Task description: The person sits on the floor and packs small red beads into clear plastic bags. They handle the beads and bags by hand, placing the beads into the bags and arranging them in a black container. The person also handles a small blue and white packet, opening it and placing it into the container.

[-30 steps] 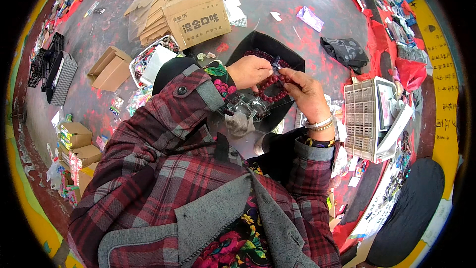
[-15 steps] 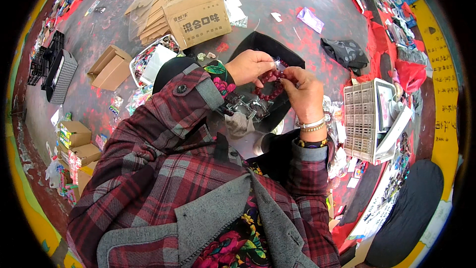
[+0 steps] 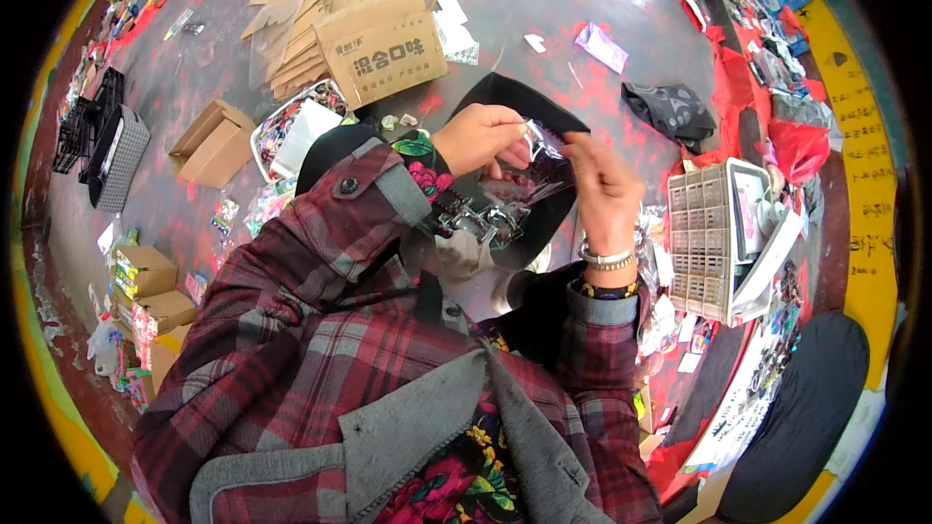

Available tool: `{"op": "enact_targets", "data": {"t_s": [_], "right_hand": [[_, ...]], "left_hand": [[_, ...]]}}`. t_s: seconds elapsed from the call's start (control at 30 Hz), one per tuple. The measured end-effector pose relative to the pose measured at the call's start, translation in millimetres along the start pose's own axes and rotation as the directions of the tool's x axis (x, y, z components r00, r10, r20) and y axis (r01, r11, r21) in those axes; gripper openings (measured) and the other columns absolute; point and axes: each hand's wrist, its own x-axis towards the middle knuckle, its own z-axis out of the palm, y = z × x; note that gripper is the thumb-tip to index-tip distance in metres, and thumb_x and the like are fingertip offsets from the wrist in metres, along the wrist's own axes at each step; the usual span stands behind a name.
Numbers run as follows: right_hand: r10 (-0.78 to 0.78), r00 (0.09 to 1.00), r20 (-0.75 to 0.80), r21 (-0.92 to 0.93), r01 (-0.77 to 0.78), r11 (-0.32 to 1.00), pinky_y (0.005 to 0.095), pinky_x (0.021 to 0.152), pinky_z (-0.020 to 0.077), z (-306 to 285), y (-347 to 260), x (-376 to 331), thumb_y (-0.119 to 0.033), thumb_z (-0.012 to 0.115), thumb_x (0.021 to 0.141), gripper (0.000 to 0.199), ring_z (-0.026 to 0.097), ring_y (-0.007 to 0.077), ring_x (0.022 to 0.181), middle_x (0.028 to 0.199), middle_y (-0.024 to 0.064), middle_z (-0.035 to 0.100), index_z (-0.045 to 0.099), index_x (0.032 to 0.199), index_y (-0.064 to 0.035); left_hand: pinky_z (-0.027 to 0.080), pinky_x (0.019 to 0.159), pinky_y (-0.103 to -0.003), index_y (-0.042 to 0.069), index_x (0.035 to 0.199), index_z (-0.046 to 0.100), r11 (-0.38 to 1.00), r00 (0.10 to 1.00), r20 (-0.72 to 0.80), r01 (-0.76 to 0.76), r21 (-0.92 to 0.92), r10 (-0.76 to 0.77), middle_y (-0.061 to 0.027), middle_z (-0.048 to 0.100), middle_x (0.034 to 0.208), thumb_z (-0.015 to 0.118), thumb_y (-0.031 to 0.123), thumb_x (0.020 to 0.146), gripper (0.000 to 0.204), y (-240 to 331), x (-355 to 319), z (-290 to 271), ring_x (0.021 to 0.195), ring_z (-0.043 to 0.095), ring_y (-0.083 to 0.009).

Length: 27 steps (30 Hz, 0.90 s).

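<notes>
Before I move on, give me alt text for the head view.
The left hand holds clear plastic over an open black container, the blurred right hand close beside it. Beyond is a cardboard box; to the right, a pale crate.

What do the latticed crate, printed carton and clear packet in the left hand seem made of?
Latticed crate: matt, probably plastic, from its regular openings.
Printed carton: dull cardboard, apparently, brown with folded edges.
Clear packet: likely glossy plastic film, see-through with bright glints.

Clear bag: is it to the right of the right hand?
No, the clear bag shows between the left hand and the right hand.
</notes>
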Motion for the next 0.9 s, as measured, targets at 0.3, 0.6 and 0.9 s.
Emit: {"op": "enact_targets", "data": {"t_s": [0.3, 0.6, 0.9], "right_hand": [[0.420, 0.835, 0.357, 0.503, -0.550, 0.666, 0.0286, 0.086, 0.0412, -7.9, 24.7, 5.0, -0.012, 0.068, 0.076, 0.055, 0.052, 0.0167, 0.099, 0.108, 0.0099, 0.056, 0.042, 0.123, -0.0004], [0.457, 0.772, 0.442, 0.648, -0.627, 0.433, 0.0173, 0.062, 0.0447, 7.9, 34.5, -1.0, -0.007, 0.056, 0.085, 0.015, 0.059, 0.0094, 0.071, 0.081, 0.0049, 0.063, 0.060, 0.098, -0.0008], [0.542, 0.805, 0.241, 0.661, -0.546, 0.516, 0.0183, 0.061, 0.0425, 11.8, 9.0, 7.5, -0.018, 0.058, 0.086, 0.021, 0.053, 0.0062, 0.073, 0.084, 0.0004, 0.059, 0.058, 0.099, -0.0023]], "left_hand": [[0.049, 0.052, -0.020, -0.001, 0.097, 0.054, 0.828, 0.990, -0.029, -0.132, -0.545, 0.138, -0.0176, 0.063, 0.093, 0.043, 0.020, 0.092, 0.024, 16.2, -3.0, -29.4, 0.089, 0.063, -0.0282], [0.048, 0.072, -0.029, 0.000, 0.103, 0.053, 0.773, 0.980, -0.093, -0.198, -0.603, 0.178, -0.0112, 0.059, 0.100, 0.056, 0.029, 0.086, 0.033, 20.3, -5.5, -29.8, 0.094, 0.058, -0.0220], [0.046, 0.084, -0.034, -0.001, 0.112, 0.050, 0.788, 0.988, 0.115, -0.009, -0.615, 0.100, -0.0147, 0.057, 0.108, 0.051, 0.015, 0.089, 0.029, 2.6, 0.4, -6.9, 0.100, 0.056, -0.0221]]}}
